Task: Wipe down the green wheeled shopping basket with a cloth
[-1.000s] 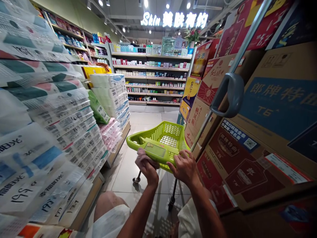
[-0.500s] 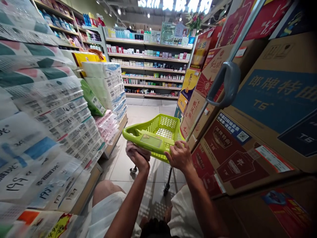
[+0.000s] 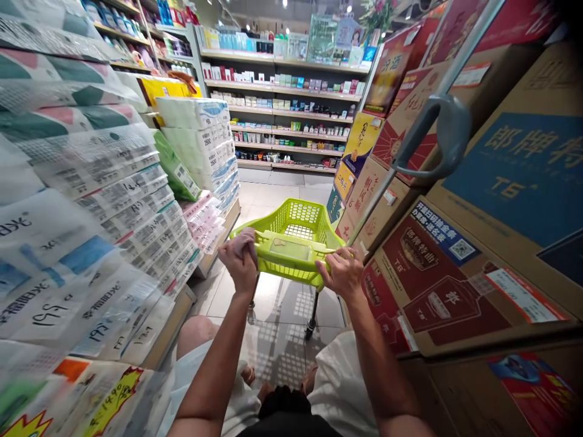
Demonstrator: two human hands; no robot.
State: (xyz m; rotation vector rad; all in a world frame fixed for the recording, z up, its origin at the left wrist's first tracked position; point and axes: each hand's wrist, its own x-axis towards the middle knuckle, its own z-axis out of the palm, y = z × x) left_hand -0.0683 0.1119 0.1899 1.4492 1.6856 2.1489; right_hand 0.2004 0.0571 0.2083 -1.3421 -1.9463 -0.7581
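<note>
A lime-green plastic shopping cart [image 3: 296, 265] stands in front of me, its slotted basket facing away. At the left end of its handle, my left hand [image 3: 239, 267] is closed around a crumpled greyish-pink cloth [image 3: 246, 241], pressing it against the green rim. My right hand [image 3: 340, 270] grips the right end of the handle, fingers wrapped over the top and thumb on the near side. A clear panel is set in the middle of the handle. Below the basket, thin dark legs reach the tiled floor.
Stacked tissue packs [image 3: 113, 182] line the left side on a low wooden platform. Printed cartons [image 3: 437, 267] rise close on the right, with a grey looped handle on a metal pole [image 3: 441, 136] before them. Shelves of small boxed goods [image 3: 282, 112] cross the aisle's far end.
My left hand, with the cloth, has moved from below the handle's left corner up onto it. The cart has turned straighter. My right hand keeps its grip, and the view has tilted down.
</note>
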